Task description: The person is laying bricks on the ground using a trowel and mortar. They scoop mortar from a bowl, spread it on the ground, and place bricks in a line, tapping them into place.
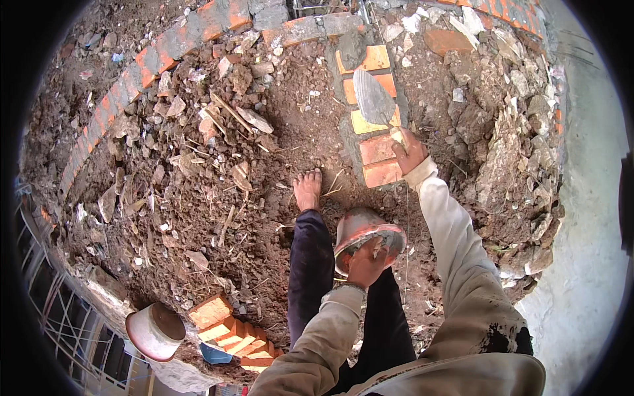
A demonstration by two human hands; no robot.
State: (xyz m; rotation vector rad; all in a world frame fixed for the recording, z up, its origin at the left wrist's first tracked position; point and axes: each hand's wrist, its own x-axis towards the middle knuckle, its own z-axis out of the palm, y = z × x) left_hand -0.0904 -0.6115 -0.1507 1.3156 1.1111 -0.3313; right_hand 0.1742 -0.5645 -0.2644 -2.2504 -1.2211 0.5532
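Note:
My right hand [411,152] is closed round the handle of a pointing trowel, whose grey, mortar-smeared blade [374,99] lies over a row of bricks. The row has orange and yellowish bricks [376,121] at its far part and two redder bricks [382,173] at its near end. Grey mortar [352,50] covers part of the farthest brick. Between my legs a bucket [360,223] with a reddish, mortar-stained rim tilts its mouth towards me. My left hand [367,261] reaches over its near rim, fingers curled inside; their tips are partly hidden.
A thin string [407,228] runs alongside the bricks. Rubble and broken stone [191,155] cover the soil on both sides. A curved brick course [148,63] bounds the far left. Stacked bricks [231,333] and another bucket [156,332] stand lower left. Smooth concrete [588,198] lies right.

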